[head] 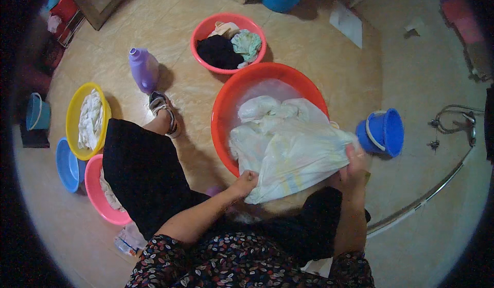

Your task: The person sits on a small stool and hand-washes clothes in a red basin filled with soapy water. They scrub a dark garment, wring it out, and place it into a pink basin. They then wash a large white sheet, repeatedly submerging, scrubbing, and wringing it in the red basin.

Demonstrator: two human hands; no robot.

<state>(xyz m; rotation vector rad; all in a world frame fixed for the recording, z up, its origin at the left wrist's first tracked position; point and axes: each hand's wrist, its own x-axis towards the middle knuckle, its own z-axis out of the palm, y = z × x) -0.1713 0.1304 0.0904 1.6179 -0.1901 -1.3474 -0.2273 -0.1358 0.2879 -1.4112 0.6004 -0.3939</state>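
Observation:
A wet, pale cloth with faint yellow and blue patches [293, 149] is spread between my two hands over the near right rim of a large red plastic basin [222, 106]. My left hand [245, 184] grips the cloth's near left edge. At the cloth's right corner, my right hand [353, 158] holds it, slightly blurred. The far part of the cloth lies bunched in the basin, in cloudy, sudsy water [270, 89]. Most of the fingertips are hidden by the fabric.
A pink basin [197, 58] of clothes touches the red one's far side. Right stands a blue bucket [393, 133]. Left are a purple bottle [144, 70], a yellow basin [71, 124], a blue basin [63, 172] and another pink basin [96, 207]. A metal shower hose [436, 189] lies far right.

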